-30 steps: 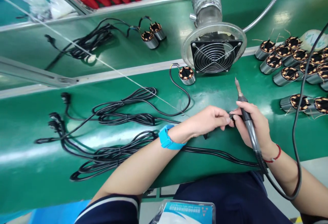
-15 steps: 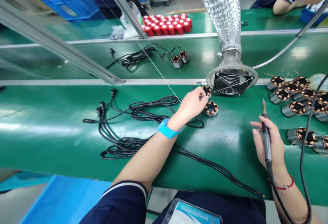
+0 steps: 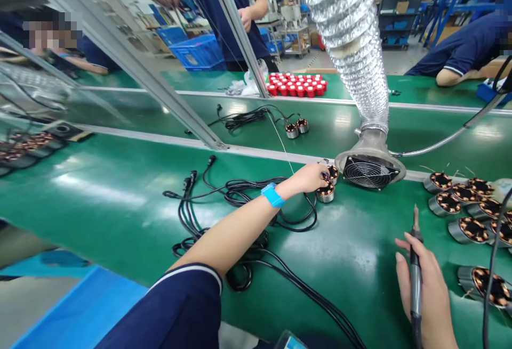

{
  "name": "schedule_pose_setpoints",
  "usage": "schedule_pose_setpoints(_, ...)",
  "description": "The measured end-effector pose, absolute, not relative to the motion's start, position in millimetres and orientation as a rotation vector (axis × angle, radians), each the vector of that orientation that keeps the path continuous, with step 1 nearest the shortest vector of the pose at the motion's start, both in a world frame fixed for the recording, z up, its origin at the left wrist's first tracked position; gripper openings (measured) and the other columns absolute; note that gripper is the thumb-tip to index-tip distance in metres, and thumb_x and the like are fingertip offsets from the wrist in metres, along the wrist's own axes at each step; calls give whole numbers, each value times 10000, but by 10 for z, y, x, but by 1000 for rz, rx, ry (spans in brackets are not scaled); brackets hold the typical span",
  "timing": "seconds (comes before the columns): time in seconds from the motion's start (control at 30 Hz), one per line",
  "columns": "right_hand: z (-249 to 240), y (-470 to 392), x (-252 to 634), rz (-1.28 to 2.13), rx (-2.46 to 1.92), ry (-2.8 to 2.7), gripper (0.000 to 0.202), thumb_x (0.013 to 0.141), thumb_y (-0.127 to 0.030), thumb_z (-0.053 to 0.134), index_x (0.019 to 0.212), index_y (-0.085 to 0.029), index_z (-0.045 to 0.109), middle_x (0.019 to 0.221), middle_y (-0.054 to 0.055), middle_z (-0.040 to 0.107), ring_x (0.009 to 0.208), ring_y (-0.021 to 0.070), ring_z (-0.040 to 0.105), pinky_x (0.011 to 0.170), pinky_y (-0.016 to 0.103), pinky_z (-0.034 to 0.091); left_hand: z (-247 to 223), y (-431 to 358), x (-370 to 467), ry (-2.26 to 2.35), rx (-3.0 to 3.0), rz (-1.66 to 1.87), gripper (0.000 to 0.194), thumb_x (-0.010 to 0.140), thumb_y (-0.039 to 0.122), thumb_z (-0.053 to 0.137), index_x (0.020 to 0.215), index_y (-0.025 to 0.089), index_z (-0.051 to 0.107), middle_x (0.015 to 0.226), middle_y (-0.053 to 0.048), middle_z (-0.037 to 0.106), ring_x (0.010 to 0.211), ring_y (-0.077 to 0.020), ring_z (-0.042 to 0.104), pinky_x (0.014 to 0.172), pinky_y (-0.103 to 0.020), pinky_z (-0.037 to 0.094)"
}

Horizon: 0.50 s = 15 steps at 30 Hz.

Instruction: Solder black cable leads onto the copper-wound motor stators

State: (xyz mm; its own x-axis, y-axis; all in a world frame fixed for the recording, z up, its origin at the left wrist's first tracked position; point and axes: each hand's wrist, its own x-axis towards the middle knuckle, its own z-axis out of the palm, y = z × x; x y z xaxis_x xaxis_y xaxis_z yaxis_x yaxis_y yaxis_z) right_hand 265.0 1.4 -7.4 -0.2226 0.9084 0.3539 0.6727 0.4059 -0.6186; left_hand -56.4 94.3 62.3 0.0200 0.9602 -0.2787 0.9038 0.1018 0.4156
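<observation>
My left hand (image 3: 310,178), with a blue wristband, reaches to two motor stators at mid-table. Its fingers are pinched together over them; whatever they grip is too small to make out. The nearer stator (image 3: 325,195) stands just under the fingertips, and the farther stator (image 3: 333,171) is partly covered by them. Black power cables (image 3: 240,192) lie coiled around and under my left forearm. On the right, my right hand (image 3: 434,298) holds a soldering iron (image 3: 416,279), its tip pointing up and away from me, above the green table.
A fume extractor fan (image 3: 370,170) hangs from a silver duct (image 3: 348,40) just beyond the stators. Several copper-wound stators (image 3: 474,230) stand at the right. Metal frame posts (image 3: 168,82) cross the left. Beyond the rail are red parts (image 3: 298,85) and co-workers.
The view has tilted up and turned left, so more of the room shows. My left fingers have moved over the nearer stator. The soldering iron stays in my right hand.
</observation>
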Motion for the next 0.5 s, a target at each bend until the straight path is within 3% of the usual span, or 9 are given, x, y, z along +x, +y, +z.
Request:
schedule_pose_setpoints(0.23, -155, 101, 2706, 376, -1358, -1923, 370, 943, -378, 477, 1276, -221, 510, 1068, 80, 683, 999, 240, 640, 843, 379, 520, 691, 1400, -1032, 1689, 1960, 50, 269, 706, 153, 653, 960, 200, 728, 817, 3, 716, 728, -126, 613, 641, -186, 393)
schedule_pose_setpoints(0.37, -293, 180, 2797, 226, -1220, -2032, 368, 926, -380, 509, 1264, -237, 528, 1017, 59, 709, 889, 215, 693, 692, 306, 557, 706, 1609, -1167, 1705, 1972, 81, 213, 722, 187, 624, 909, 185, 725, 721, 14, 685, 622, -103, 557, 581, -189, 370)
schedule_pose_setpoints(0.5, -464, 178, 2707, 243, -1282, -1965, 341, 948, -360, 457, 1264, -248, 520, 1025, 56, 706, 921, 225, 690, 741, 337, 555, 780, 1946, -1075, 1775, 1989, 234, 136, 776, 245, 649, 833, 132, 702, 680, -9, 648, 613, -105, 539, 615, -221, 417)
